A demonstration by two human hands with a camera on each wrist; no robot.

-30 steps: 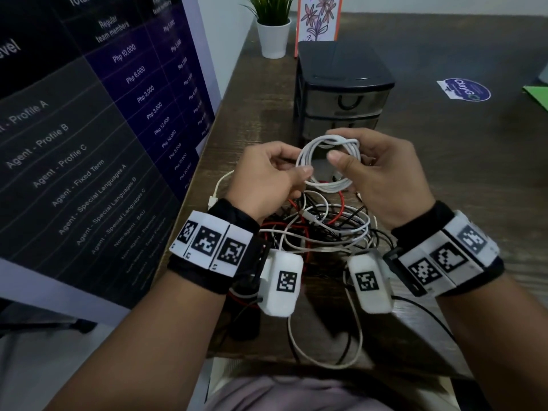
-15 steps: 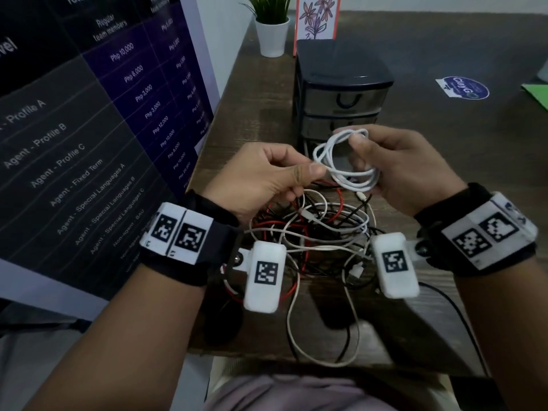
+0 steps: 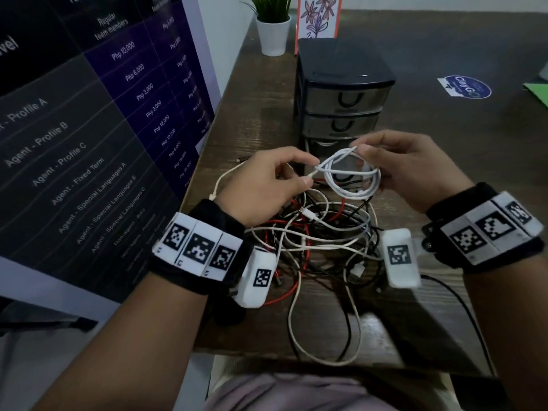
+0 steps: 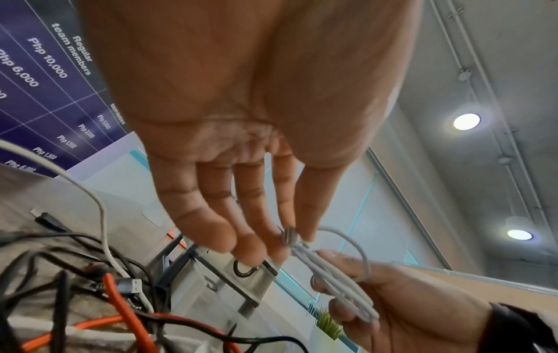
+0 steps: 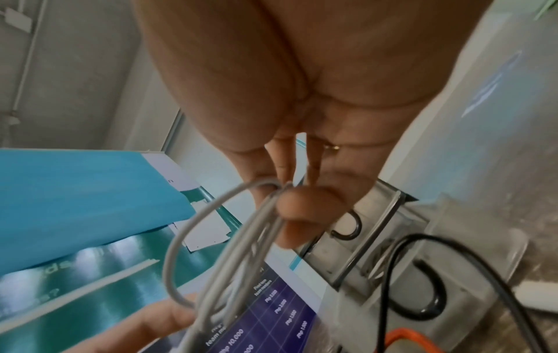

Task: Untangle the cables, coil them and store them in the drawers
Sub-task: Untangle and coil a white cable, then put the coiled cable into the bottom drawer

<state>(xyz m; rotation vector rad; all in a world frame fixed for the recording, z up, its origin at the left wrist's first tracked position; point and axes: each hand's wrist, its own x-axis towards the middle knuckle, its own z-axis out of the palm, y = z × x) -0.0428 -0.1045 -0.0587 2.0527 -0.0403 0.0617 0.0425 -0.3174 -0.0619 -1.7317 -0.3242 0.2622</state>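
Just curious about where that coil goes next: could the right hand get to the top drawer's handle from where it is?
Probably yes. The top drawer's handle faces the person with nothing in front of it, just beyond the right hand. But that hand grips the white cable coil, so its fingers aren't free.

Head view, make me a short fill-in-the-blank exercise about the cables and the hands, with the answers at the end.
1. The right hand holds a coil of ____ cable.
2. The left hand pinches the loose ____ of that cable.
3. The tangled pile of cables lies on the table in front of the ____ unit.
4. The cable in the pile that is neither white nor black is ____.

Missing words: white; end; drawer; red
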